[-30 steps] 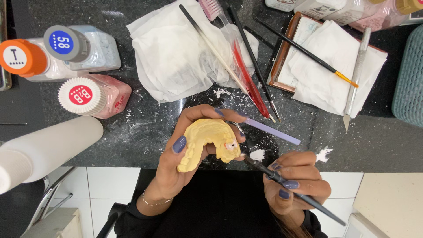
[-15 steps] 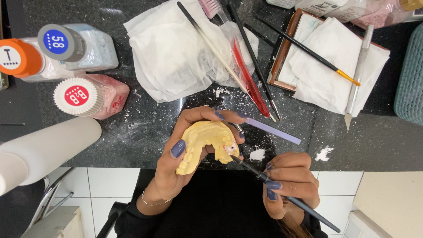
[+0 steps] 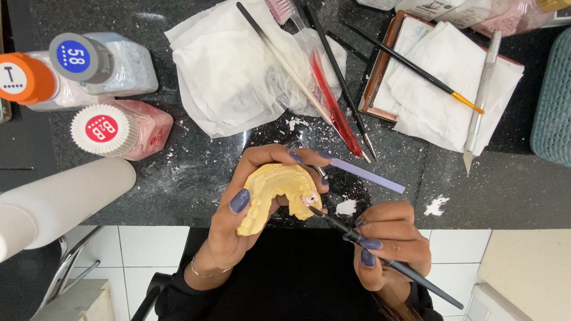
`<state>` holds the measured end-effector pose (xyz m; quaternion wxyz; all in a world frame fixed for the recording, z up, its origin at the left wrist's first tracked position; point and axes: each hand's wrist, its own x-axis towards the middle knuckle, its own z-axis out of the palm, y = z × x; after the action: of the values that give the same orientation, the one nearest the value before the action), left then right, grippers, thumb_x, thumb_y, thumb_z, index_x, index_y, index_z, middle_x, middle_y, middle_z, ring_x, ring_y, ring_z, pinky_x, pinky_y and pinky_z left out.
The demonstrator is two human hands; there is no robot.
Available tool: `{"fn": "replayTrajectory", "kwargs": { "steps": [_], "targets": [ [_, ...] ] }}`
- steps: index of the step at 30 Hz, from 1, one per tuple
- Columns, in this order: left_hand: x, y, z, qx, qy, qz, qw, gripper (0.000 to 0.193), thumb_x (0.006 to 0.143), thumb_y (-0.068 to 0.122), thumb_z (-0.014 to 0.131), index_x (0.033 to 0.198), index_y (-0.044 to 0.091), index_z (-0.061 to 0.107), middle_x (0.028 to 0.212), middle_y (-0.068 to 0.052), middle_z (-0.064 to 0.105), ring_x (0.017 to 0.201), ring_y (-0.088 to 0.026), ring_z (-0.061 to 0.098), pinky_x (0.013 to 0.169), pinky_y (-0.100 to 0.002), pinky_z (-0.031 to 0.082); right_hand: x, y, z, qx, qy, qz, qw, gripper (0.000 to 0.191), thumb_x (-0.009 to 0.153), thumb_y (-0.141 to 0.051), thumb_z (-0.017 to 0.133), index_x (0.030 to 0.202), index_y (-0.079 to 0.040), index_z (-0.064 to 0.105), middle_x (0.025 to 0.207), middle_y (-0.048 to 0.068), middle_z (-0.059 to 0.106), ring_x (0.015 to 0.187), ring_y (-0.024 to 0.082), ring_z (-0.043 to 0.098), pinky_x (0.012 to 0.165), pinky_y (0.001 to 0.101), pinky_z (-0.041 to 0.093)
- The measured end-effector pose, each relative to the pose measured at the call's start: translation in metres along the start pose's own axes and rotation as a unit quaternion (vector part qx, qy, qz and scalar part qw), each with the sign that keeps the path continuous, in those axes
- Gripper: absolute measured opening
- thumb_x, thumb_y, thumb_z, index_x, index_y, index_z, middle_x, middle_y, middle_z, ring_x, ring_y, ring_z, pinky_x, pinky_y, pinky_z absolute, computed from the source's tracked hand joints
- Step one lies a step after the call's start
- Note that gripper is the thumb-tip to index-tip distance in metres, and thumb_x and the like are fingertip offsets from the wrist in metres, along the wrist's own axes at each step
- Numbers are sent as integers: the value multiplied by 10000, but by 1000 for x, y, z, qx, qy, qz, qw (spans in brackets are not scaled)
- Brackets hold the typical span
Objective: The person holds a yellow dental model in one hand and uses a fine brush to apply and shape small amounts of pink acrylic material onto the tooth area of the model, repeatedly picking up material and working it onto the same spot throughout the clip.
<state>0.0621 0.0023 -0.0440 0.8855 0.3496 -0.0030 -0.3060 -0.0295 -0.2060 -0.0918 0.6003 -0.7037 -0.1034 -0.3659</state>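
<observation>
My left hand (image 3: 238,220) holds a yellow horseshoe-shaped dental cast (image 3: 275,193) over the near edge of the black speckled counter (image 3: 196,172). One tooth at the cast's right end carries a pinkish-white build-up. My right hand (image 3: 389,244) grips a thin dark brush (image 3: 380,255), and its tip touches that tooth. A lilac flat stick (image 3: 366,174) lies on the counter just behind the cast.
Three capped powder bottles (image 3: 95,77) stand at the left beside a white cylinder (image 3: 59,202). Crumpled white tissue (image 3: 232,71) lies behind, with several brushes and a red tool (image 3: 330,101) across it. A tray with tissue (image 3: 443,83), a brush and a scalpel sits at the right.
My right hand has moved up and left, bringing the brush tip from beside the cast onto the tooth at its right end. The left hand holds the cast almost still.
</observation>
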Motion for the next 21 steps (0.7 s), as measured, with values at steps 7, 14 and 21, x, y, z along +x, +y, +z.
{"fn": "replayTrajectory", "kwargs": {
  "steps": [7, 14, 21],
  "targets": [
    [-1, 0, 0, 1, -4, 4, 1000, 661, 1028, 589, 516, 1392, 42, 437, 1490, -336, 496, 1242, -357, 645, 1035, -490, 589, -2, -3, -3, -16, -7, 26, 1000, 94, 877, -137, 646, 946, -85, 611, 753, 91, 643, 705, 211, 598, 560, 287, 523],
    [-1, 0, 1, -7, -6, 7, 1000, 668, 1031, 590, 526, 1397, 40, 436, 1496, -337, 493, 1256, -357, 635, 1049, -491, 575, 1, 3, 0, -12, 16, 2, 1000, 125, 870, -148, 646, 958, -85, 583, 745, 98, 630, 671, 187, 592, 559, 280, 518],
    [-2, -5, 0, -21, 8, 29, 999, 675, 1037, 565, 548, 1425, 41, 375, 1484, -311, 469, 1318, -357, 596, 1100, -621, 567, -3, -6, 6, 60, 86, 14, 994, 133, 924, -204, 663, 1000, -101, 629, 782, 64, 644, 730, 178, 607, 580, 259, 546]
  ]
}}
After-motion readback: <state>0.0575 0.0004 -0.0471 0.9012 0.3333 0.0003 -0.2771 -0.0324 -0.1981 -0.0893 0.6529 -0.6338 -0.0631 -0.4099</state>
